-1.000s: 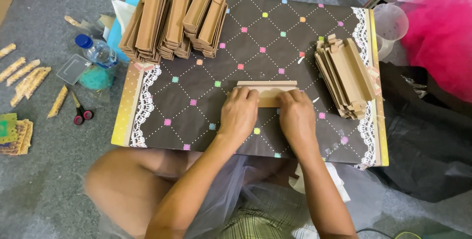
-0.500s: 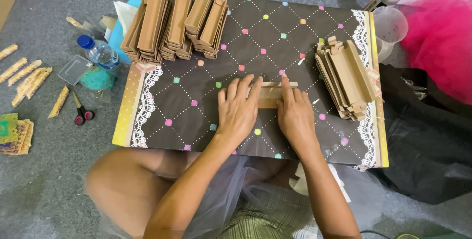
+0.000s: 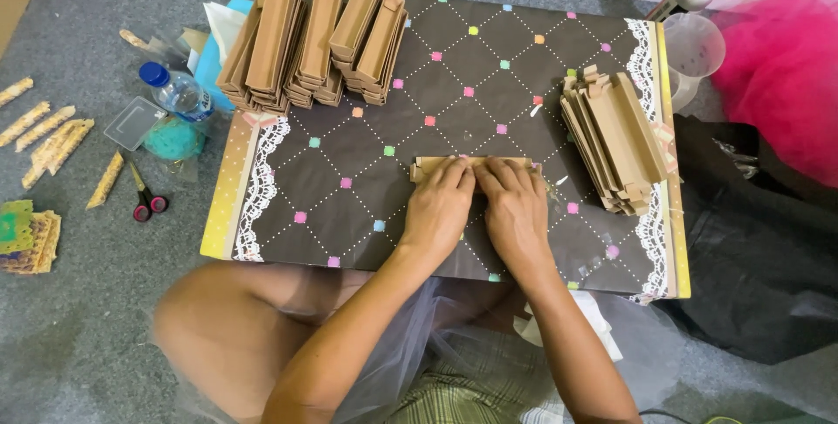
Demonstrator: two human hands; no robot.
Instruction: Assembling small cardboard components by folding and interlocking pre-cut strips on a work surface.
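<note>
Hands flat, fingers spread, gripping nothing: my left hand and right hand press side by side on the brown cardboard strip mid-desk, folded stacks far left.

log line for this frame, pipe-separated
left hand flat on brown paper piece | right hand flat on same piece | piece on dark patterned board | flat stack right | folded stacks rear-left

Bare arms, translucent grey tulle skirt, perhaps plaid cloth beneath.
</note>
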